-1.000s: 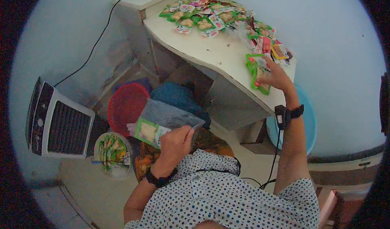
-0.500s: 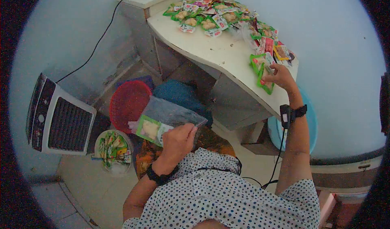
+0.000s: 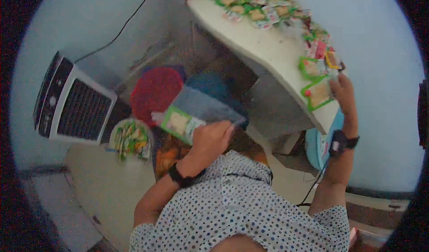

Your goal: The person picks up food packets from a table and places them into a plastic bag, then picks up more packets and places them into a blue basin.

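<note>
Closed fingers of my left hand grip a clear plastic bag, which hangs over my lap. A green-edged packet shows with the bag beside that hand. My right hand is at the right end of the white table, beside a green-edged packet; its fingers are blurred, and whether they hold anything is unclear. Another green-edged packet lies just above that one. Red and yellow packets lie near my right fingertips.
Many small packets are heaped along the table's far side. A red basket and a bucket of packets stand at left, near a dark-grilled appliance. A light-blue tub is below the table's right end.
The view has shifted. My right hand has moved toward the table's right edge, and the two green-edged packets near it now lie farther apart. My left hand still holds the bag.
</note>
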